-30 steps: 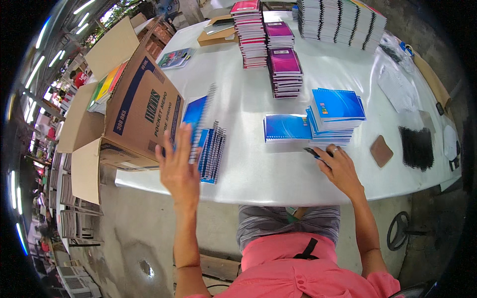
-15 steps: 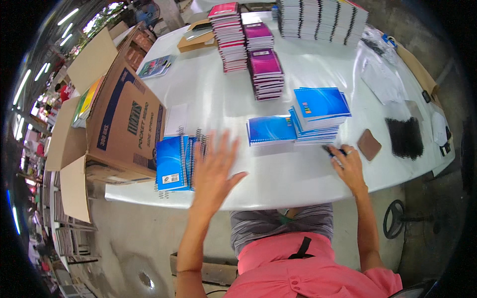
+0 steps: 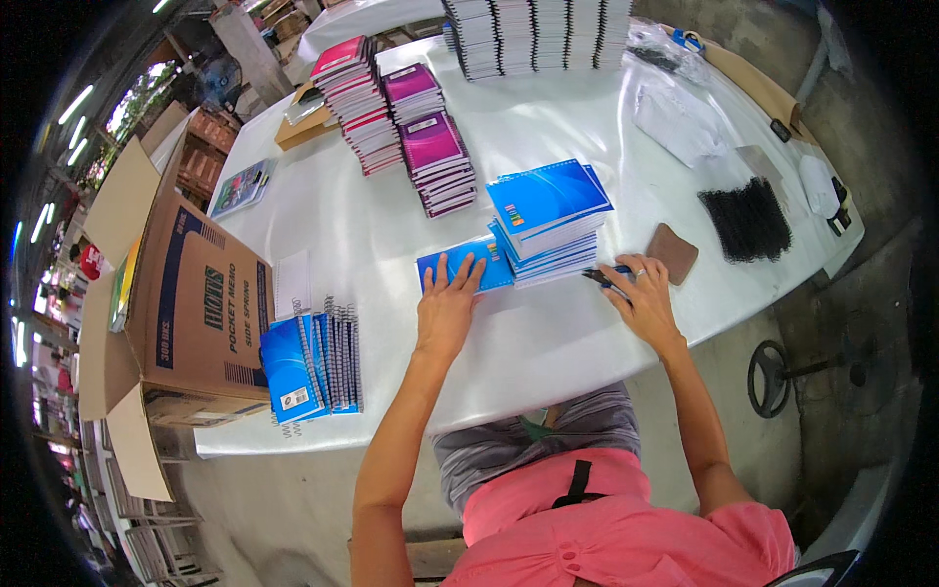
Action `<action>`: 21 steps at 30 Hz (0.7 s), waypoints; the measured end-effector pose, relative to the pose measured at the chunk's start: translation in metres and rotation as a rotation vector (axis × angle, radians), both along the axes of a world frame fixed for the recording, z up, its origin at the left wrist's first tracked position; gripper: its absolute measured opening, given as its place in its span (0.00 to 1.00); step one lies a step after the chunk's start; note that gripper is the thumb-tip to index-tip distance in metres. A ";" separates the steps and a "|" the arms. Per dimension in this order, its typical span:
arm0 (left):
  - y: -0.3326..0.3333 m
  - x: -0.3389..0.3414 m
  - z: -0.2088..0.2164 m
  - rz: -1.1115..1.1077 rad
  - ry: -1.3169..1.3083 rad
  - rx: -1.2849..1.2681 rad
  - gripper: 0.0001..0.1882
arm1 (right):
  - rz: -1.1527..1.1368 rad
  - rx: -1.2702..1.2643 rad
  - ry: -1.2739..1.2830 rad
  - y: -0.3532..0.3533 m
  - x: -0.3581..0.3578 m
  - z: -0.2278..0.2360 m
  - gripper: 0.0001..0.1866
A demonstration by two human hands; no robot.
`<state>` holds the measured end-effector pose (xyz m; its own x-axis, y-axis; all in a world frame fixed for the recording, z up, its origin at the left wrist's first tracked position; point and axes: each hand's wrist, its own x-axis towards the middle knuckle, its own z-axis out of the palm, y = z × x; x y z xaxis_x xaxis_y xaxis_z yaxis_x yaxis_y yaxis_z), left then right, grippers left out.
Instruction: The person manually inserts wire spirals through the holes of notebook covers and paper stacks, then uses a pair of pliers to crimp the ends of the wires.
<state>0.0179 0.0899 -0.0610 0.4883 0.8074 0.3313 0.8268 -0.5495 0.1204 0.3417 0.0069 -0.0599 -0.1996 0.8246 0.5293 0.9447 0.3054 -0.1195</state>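
Note:
My left hand (image 3: 448, 305) lies flat with fingers spread on a low pile of blue notebooks (image 3: 497, 266). Right beside that pile rises a taller stack of blue-covered notebooks (image 3: 550, 201), its edges uneven. Close to the stack's near right corner, my right hand (image 3: 648, 296) rests on the table, fingers closed around a small pliers-like tool (image 3: 598, 278) with a dark pointed tip and blue on its handle. On the left, several spiral-bound blue notebooks (image 3: 290, 367) lie overlapping, their wire coils bunched together.
An open cardboard box (image 3: 210, 303) borders the white table (image 3: 391, 391) on the left. Red (image 3: 357, 108) and purple notebook stacks (image 3: 440, 157) stand farther back, with thick white bound stacks (image 3: 548, 39) behind. A brown pad (image 3: 673, 252) and a black coil bundle (image 3: 745, 220) lie right.
My left hand has moved from beside the spiral-bound notebooks on the left onto the low blue pile. My right hand stays near the tall stack with the tool. The view has shifted.

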 end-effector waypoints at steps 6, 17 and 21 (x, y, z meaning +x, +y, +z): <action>-0.008 -0.028 0.042 -0.022 0.077 0.068 0.26 | -0.035 0.108 -0.068 -0.008 -0.003 0.013 0.19; -0.112 0.004 0.147 -0.928 0.133 -0.419 0.37 | 0.974 -1.129 0.838 0.011 -0.094 0.078 0.19; -0.104 -0.040 0.104 -0.470 -0.604 -0.413 0.48 | 0.716 -1.017 1.288 0.002 -0.089 0.067 0.10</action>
<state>-0.0225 -0.0143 0.0427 0.6364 0.6788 0.3665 0.2551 -0.6336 0.7304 0.2524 0.0085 0.0070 -0.5420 0.8403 0.0154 -0.1573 -0.0834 -0.9840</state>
